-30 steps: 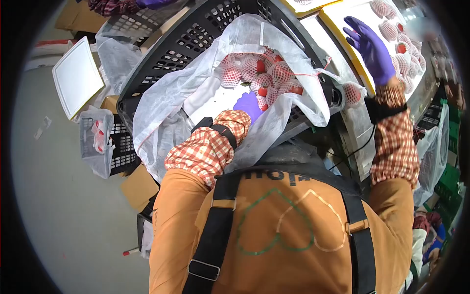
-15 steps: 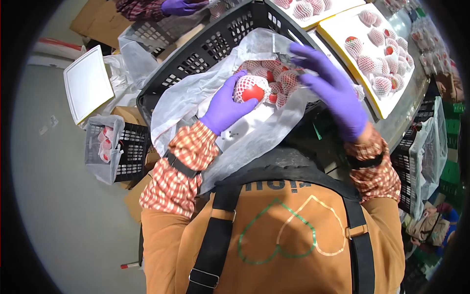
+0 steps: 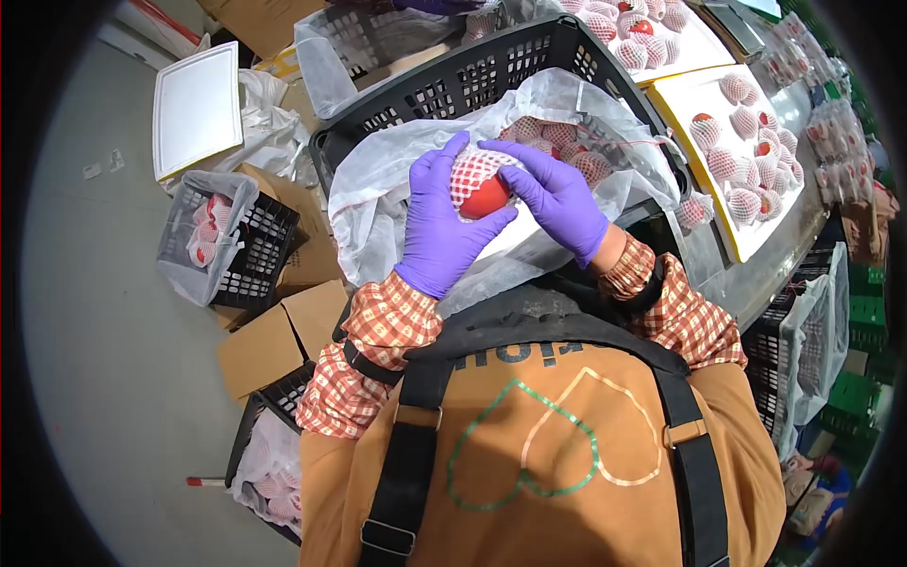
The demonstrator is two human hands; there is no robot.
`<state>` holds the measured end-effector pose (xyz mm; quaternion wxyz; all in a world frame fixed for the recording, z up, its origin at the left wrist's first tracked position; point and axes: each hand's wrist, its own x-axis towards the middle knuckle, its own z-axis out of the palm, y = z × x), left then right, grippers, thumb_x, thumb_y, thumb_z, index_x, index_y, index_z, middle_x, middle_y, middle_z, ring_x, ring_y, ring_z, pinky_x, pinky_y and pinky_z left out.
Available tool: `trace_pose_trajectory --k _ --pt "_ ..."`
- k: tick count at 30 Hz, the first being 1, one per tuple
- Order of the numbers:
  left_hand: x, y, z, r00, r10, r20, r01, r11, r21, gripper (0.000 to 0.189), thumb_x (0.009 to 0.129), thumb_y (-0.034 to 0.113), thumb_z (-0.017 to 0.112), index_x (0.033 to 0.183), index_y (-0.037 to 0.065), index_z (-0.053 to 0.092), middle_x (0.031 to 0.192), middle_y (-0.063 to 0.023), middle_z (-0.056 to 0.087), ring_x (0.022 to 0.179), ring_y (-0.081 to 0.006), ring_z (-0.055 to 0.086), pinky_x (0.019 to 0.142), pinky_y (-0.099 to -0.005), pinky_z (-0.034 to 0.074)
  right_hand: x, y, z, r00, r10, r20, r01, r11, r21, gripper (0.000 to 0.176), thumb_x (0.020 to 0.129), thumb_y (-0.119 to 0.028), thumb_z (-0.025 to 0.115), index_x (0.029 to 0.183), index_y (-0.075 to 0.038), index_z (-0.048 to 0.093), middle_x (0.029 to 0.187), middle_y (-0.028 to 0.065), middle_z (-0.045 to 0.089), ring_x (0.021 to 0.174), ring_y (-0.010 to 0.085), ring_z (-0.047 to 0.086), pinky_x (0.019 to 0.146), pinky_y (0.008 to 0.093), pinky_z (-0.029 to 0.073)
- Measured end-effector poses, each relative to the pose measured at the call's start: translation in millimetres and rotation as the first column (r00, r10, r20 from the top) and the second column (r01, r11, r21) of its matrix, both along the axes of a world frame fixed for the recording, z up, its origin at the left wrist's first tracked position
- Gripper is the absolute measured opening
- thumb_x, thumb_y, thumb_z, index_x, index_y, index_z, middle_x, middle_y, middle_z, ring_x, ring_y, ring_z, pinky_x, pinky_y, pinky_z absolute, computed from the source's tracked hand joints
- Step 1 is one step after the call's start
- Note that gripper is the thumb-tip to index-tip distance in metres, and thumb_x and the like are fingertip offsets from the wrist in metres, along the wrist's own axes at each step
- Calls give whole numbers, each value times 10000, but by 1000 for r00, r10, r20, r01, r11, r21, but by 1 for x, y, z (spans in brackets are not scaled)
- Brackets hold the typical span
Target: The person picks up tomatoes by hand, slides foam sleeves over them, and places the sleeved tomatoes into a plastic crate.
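Observation:
In the head view, a round red fruit (image 3: pixel 485 197) sits partly inside a white foam net (image 3: pixel 472 170). My left hand (image 3: pixel 439 222), in a purple glove, is wrapped round its left side and underside. My right hand (image 3: pixel 562 198), gloved alike, has its fingers against the upper right of the net and fruit; the exact fingertip contact is partly hidden. Both hands are above a black plastic crate (image 3: pixel 444 94) lined with a white sheet (image 3: pixel 373 203). Several netted fruits (image 3: pixel 590 165) lie in the crate behind my right hand.
To the right, a white tray with yellow sides (image 3: pixel 713 194) bears several netted fruits, and one netted fruit (image 3: pixel 694 212) lies beside it. Smaller lined crates (image 3: pixel 269 250) and an opened cardboard box (image 3: pixel 255 354) stand at left. Another person's purple-gloved hand (image 3: pixel 439 5) shows at the top edge.
My right hand has come in from the right to meet the fruit in my left hand. The fruit is now held between both hands. The camera view has shifted.

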<state>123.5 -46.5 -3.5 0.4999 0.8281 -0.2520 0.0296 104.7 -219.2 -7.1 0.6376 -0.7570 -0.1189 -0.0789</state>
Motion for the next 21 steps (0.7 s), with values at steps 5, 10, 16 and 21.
trace_pose_trajectory --k 5,10,16,21 --pt "-1 11 13 928 -231 -293 102 913 -396 918 667 172 818 1426 64 313 1302 -141 435 1178 -264 497 972 -351 448 -7 -10 7 985 -36 170 86 951 -297 292 919 -147 555 1193 -44 565 1065 152 627 975 274 619 843 337 489" --pt "-2 14 14 604 -649 -462 8 585 -811 764 820 383 663 1408 29 329 1313 -143 471 1198 -239 500 993 -366 445 -18 -35 8 992 -60 109 105 873 -476 329 876 -92 551 1205 -84 548 1012 148 621 930 315 608 813 366 489" --pt "6 5 1 343 -789 -509 -479 320 -818 749 866 623 459 1320 30 407 1377 -200 423 1235 -344 451 1004 -520 404 -35 -63 20 802 431 -414 -147 814 563 407 937 -191 518 1277 30 485 1196 94 582 1121 188 549 967 328 429" --pt "6 -3 -4 179 -846 -503 -491 366 -791 836 822 749 398 1247 32 469 1239 -217 521 1193 -368 487 969 -592 402 -47 -47 -5 874 443 -200 85 265 960 447 969 -240 479 1327 22 427 1300 140 511 1222 244 488 1062 382 380"
